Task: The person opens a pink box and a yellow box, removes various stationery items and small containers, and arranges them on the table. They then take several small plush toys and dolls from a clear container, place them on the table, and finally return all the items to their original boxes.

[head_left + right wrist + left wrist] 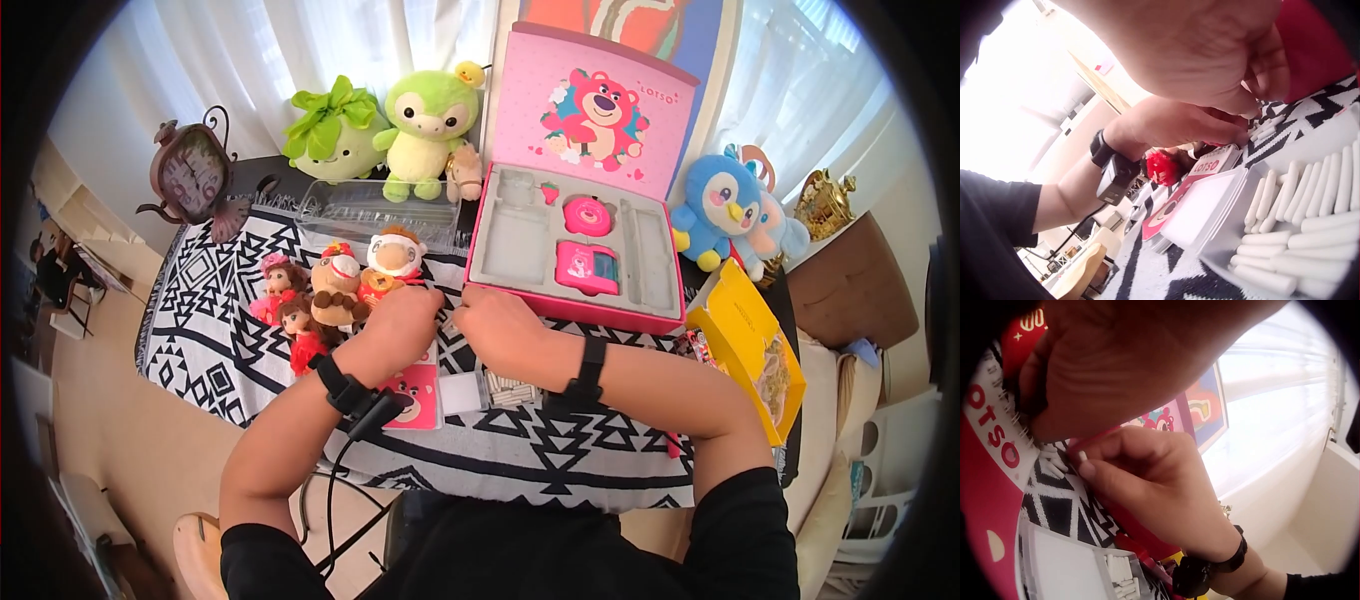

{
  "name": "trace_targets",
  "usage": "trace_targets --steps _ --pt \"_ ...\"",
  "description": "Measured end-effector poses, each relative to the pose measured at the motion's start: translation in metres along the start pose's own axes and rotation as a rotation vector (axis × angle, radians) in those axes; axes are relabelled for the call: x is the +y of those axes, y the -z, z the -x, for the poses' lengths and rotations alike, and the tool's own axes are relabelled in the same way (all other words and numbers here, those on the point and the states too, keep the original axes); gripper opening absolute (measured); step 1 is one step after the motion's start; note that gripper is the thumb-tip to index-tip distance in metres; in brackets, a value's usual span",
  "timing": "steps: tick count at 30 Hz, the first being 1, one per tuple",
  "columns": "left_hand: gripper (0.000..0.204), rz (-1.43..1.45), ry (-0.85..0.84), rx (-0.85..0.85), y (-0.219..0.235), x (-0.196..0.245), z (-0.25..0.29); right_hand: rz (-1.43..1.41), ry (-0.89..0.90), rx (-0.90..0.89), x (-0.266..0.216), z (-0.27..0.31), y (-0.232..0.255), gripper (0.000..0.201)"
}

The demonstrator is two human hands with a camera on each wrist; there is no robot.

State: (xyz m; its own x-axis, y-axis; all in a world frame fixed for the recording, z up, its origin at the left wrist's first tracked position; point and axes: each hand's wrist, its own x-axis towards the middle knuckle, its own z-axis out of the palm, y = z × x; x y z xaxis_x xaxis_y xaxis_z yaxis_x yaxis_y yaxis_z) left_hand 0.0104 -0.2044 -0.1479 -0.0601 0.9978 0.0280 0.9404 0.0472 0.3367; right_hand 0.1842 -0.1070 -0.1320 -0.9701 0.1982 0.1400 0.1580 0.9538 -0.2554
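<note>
My right hand (pixel 505 335) pinches a small white stick (pixel 1083 455) between thumb and forefinger, seen in the left wrist view. Beside it is my left hand (pixel 400 325), fingers bent downward at the top of a pink spiral notebook (pixel 988 462); its fingertips are hidden. Several loose white sticks (pixel 1266 130) lie on the patterned cloth (pixel 1316 106) by both hands. Nearer the body, a clear case (pixel 1210 253) holds many more white sticks (pixel 1304 187), with its whitish lid (pixel 1200 200) over part of the notebook.
Behind my right hand stands an open pink box (pixel 620 315) with two pink devices in its tray. Dolls and plush toys (pixel 335 285) sit beyond my left hand. A yellow box (pixel 735 330) is at the right, a clock (pixel 195 170) at the far left.
</note>
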Motion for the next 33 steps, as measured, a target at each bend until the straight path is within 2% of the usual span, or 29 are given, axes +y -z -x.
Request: trace_targets --steps 5,7,9,11,15,17,19,21,25,31,33 --pt "0.019 -0.025 -0.016 0.047 -0.002 0.003 0.004 -0.05 -0.084 -0.069 0.005 0.029 0.021 0.016" --pt "0.018 0.003 -0.016 0.034 -0.001 0.004 0.005 -0.205 -0.124 0.133 0.007 0.042 0.024 0.015" --pt "0.018 0.046 -0.014 0.072 0.001 0.005 0.006 -0.226 -0.122 0.122 0.01 0.055 0.03 0.02" --pt "0.016 0.046 -0.025 0.082 0.006 0.01 0.008 -0.251 -0.116 0.032 0.014 0.065 0.031 0.019" --pt "0.013 0.124 -0.007 0.133 0.01 0.017 0.011 -0.324 -0.187 0.026 0.013 0.078 0.032 0.014" --pt "0.013 0.28 -0.027 0.183 0.01 0.032 0.017 -0.412 -0.209 0.026 0.014 0.08 0.033 0.011" --pt "0.013 0.321 -0.011 0.122 0.013 0.054 0.021 -0.426 -0.223 0.022 0.015 0.083 0.031 0.011" --pt "0.014 0.51 0.016 0.004 0.007 0.074 0.025 -0.438 -0.234 0.018 0.015 0.084 0.03 0.011" --pt "0.015 0.523 0.084 -0.088 -0.005 0.094 0.026 -0.448 -0.281 0.02 0.012 0.085 0.028 0.011" --pt "0.015 0.344 -0.004 -0.057 -0.029 0.096 0.02 -0.341 -0.255 0.064 0.014 0.088 0.011 0.012" --pt "0.016 0.284 -0.089 0.062 -0.034 0.094 0.02 -0.293 -0.239 0.079 0.016 0.09 0.007 0.012"
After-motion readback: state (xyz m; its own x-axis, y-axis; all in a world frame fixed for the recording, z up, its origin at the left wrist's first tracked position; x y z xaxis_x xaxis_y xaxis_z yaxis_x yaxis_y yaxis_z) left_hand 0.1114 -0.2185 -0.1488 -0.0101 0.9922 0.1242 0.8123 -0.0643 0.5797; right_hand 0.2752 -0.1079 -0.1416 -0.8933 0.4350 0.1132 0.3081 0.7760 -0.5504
